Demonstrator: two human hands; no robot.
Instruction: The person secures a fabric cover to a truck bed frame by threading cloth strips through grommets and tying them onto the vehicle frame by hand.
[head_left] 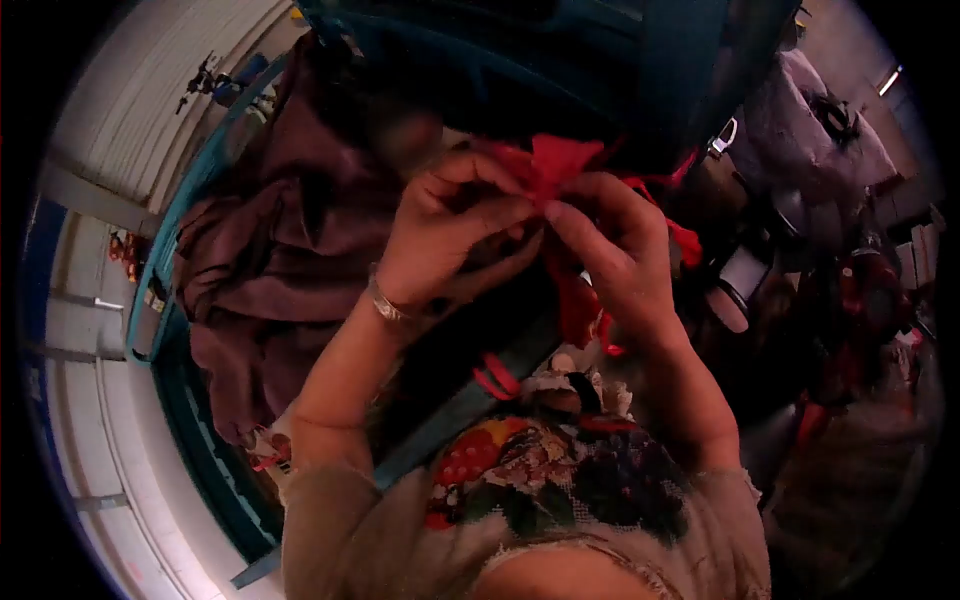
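Observation:
A piece of red fabric (pixel 568 160) is pinched between my two hands in the middle of the view, with its loose end bunched above the fingertips. My left hand (pixel 450 225) holds it from the left between thumb and forefinger; a bracelet (pixel 384 303) circles that wrist. From the right, my right hand (pixel 622 240) grips the same fabric, its thumb tip close to the left fingertips. More red fabric (pixel 577 305) hangs below the hands. The exact fold at the fingertips is too small to make out.
Dark maroon cloth (pixel 285 250) lies heaped on the left, inside a teal frame (pixel 165 250). A large dark teal object (pixel 560 60) stands ahead. A pale bag-like cloth (pixel 810 125) and cluttered dark items lie on the right. A small red loop (pixel 495 377) is near my lap.

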